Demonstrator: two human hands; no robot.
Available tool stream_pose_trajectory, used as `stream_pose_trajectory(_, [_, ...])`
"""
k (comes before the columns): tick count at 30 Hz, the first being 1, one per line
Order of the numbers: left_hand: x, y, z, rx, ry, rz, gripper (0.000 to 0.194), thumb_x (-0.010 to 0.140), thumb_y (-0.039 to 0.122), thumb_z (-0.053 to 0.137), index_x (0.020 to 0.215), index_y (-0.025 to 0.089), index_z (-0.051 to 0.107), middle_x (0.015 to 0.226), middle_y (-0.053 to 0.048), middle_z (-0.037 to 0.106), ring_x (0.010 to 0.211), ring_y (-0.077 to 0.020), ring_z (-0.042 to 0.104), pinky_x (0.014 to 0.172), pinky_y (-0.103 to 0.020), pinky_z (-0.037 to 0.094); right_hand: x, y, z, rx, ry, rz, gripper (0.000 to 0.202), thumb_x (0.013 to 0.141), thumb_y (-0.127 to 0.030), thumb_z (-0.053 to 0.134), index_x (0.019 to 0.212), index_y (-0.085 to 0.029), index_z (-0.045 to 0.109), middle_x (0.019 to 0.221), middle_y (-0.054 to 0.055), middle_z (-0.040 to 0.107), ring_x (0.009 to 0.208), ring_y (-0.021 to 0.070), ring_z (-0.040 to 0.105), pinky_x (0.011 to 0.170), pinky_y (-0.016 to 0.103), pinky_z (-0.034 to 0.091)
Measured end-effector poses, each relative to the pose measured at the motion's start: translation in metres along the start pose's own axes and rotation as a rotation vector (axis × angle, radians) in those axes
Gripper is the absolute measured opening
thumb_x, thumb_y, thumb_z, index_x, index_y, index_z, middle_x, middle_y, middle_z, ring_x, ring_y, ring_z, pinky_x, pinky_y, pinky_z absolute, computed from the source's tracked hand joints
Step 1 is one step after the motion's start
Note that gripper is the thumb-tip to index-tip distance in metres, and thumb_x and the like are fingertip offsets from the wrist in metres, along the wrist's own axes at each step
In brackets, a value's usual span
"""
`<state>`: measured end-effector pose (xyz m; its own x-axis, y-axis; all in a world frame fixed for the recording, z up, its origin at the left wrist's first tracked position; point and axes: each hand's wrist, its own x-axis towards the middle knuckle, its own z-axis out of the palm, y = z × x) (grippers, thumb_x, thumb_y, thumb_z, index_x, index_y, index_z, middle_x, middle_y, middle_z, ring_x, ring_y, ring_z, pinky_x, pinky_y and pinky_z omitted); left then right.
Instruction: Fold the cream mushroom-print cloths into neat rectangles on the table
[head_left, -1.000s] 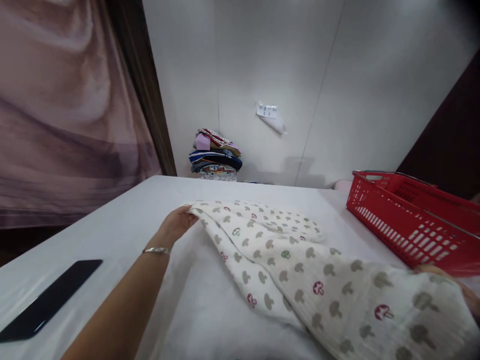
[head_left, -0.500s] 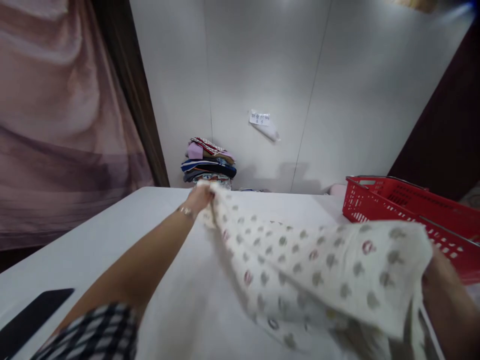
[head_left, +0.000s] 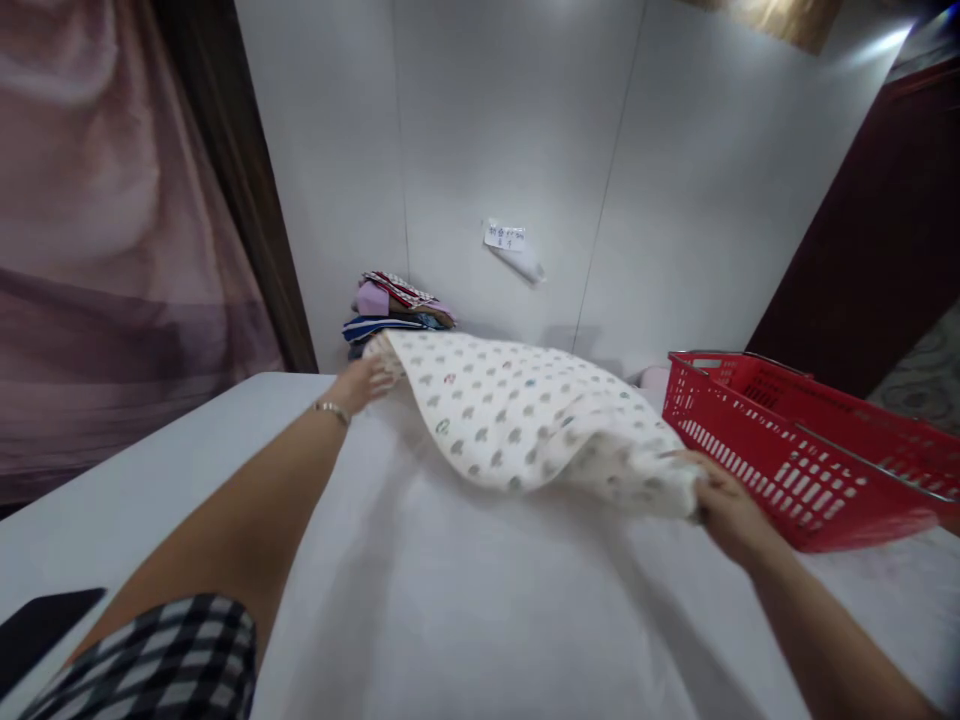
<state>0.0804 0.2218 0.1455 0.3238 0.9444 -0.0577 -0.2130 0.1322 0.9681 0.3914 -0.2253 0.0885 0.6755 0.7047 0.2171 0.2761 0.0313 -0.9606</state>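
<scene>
A white cloth with a small grey print and a few coloured figures is stretched between my two hands above the white table. My left hand, arm reaching far forward, is closed on its far left corner. Beside the red basket, my right hand grips the right end of the cloth, slightly blurred. The middle of the cloth billows up off the table, and its near edge curves in the air. I cannot tell from its shape what kind of cloth item it is.
A red plastic basket with metal handles stands on the right of the table. Behind my left hand is a stack of folded clothes against the grey wall. A dark flat object lies at the near left. A pink curtain hangs at the left.
My right hand has moved forward and left, drawing its end of the cloth away from me. The cloth has lifted and spread out between my hands. The view has shifted a little.
</scene>
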Motion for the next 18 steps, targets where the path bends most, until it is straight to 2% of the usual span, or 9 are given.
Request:
stream_pose_trajectory(1, [-0.014,-0.028,-0.011,0.033,0.026,-0.064,0.021,0.076,0.028,0.066,0.091,0.017,0.057,0.09,-0.008,0.062,0.075,-0.0194,0.064,0.069,-0.035,0.053,-0.006,0.011,0.02,-0.054,-0.108,0.024,0.044,0.069,-0.054,0.067,0.101,-0.023,0.069,0.092,0.009,0.072,0.074,0.0237,0.064,0.066,0.037,0.049])
stream_pose_trajectory(3, [-0.046,-0.08,-0.027,0.085,0.004,-0.237,0.027,0.072,0.028,0.071,0.092,0.018,0.057,0.095,-0.008,0.063,0.078,-0.0209,0.065,0.072,-0.036,0.053,-0.017,0.026,0.057,-0.111,-0.269,0.014,0.042,0.074,-0.053,0.063,0.101,-0.021,0.069,0.102,0.008,0.07,0.088,0.0252,0.063,0.078,0.039,0.049])
stream_pose_trajectory(4, [-0.062,-0.103,-0.033,0.073,-0.059,-0.292,0.03,0.071,0.028,0.073,0.094,0.018,0.057,0.099,-0.009,0.063,0.081,-0.0217,0.066,0.075,-0.037,0.053,-0.023,0.029,0.071,-0.121,-0.309,0.011,0.041,0.077,-0.052,0.06,0.101,-0.02,0.069,0.104,0.008,0.069,0.094,0.0258,0.062,0.083,0.039,0.047])
stream_pose_trajectory(7, [-0.111,-0.147,-0.038,0.055,-0.14,-0.388,0.037,0.067,0.029,0.077,0.095,0.015,0.056,0.102,-0.014,0.064,0.086,-0.0237,0.066,0.084,-0.037,0.051,-0.039,0.032,0.101,-0.114,-0.395,0.005,0.039,0.081,-0.05,0.056,0.101,-0.019,0.068,0.105,0.008,0.068,0.097,0.0259,0.06,0.087,0.038,0.045])
stream_pose_trajectory(9, [-0.142,-0.16,-0.035,0.039,-0.174,-0.388,0.041,0.068,0.033,0.077,0.098,0.015,0.055,0.109,-0.015,0.063,0.091,-0.0243,0.066,0.088,-0.037,0.051,-0.048,0.03,0.113,-0.115,-0.457,-0.037,0.035,0.083,-0.047,0.054,0.101,-0.019,0.068,0.102,0.007,0.068,0.096,0.0248,0.06,0.087,0.037,0.044])
stream_pose_trajectory(12, [-0.188,-0.163,-0.024,0.036,-0.209,-0.49,0.048,0.068,0.045,0.075,0.101,0.018,0.054,0.116,-0.015,0.061,0.092,-0.0246,0.065,0.085,-0.039,0.052,-0.06,0.023,0.131,-0.148,-0.511,-0.138,0.027,0.086,-0.039,0.052,0.098,-0.02,0.067,0.099,0.006,0.067,0.096,0.0225,0.059,0.088,0.035,0.042])
stream_pose_trajectory(13, [-0.204,-0.163,-0.019,0.031,-0.262,-0.542,0.049,0.069,0.051,0.072,0.102,0.018,0.055,0.115,-0.014,0.062,0.091,-0.0244,0.065,0.083,-0.039,0.052,-0.063,0.02,0.138,-0.161,-0.523,-0.171,0.024,0.086,-0.036,0.052,0.096,-0.02,0.068,0.098,0.005,0.066,0.096,0.0217,0.058,0.088,0.034,0.042])
stream_pose_trajectory(16, [-0.246,-0.165,0.001,0.02,-0.519,-0.688,0.062,0.073,0.072,0.052,0.103,0.018,0.059,0.104,-0.012,0.067,0.087,-0.0248,0.066,0.08,-0.038,0.051,-0.075,0.009,0.164,-0.191,-0.539,-0.275,0.018,0.086,-0.028,0.051,0.091,-0.021,0.068,0.095,0.004,0.065,0.092,0.0189,0.058,0.085,0.031,0.043])
stream_pose_trajectory(18, [-0.267,-0.169,0.016,-0.018,-0.614,-0.726,0.074,0.073,0.08,0.04,0.106,0.017,0.061,0.102,-0.013,0.068,0.088,-0.0258,0.065,0.079,-0.038,0.052,-0.084,0.002,0.182,-0.229,-0.543,-0.328,0.018,0.086,-0.024,0.05,0.088,-0.022,0.067,0.092,0.003,0.064,0.089,0.0179,0.058,0.082,0.03,0.043])
